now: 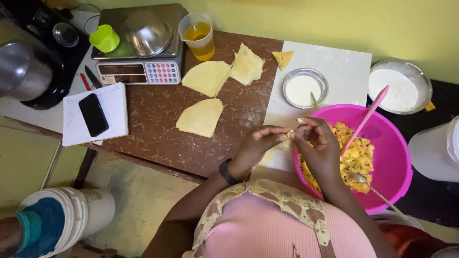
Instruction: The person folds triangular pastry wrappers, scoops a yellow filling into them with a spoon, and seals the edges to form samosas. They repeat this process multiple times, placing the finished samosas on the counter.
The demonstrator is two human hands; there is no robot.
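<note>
Both hands meet over the table's near edge: the left hand point(262, 141), wrist bent and a dark band on it, pinches a small pale piece of pastry point(288, 134) by its fingertips, and the right hand point(319, 143) pinches the same piece from the other side, fingers curled above the rim of the pink basin point(399, 157). The basin holds yellow chopped filling point(357, 155), a pink spatula point(367, 119) and a metal spoon point(370, 187). Beyond it stand a small glass bowl of white paste point(304, 88) and a larger bowl of white flour point(399, 87). Folded pastry sheets point(206, 77) lie on the brown table point(158, 129), near a weighing scale point(138, 48) and a cup of oil point(199, 36), against a yellow wall.
</note>
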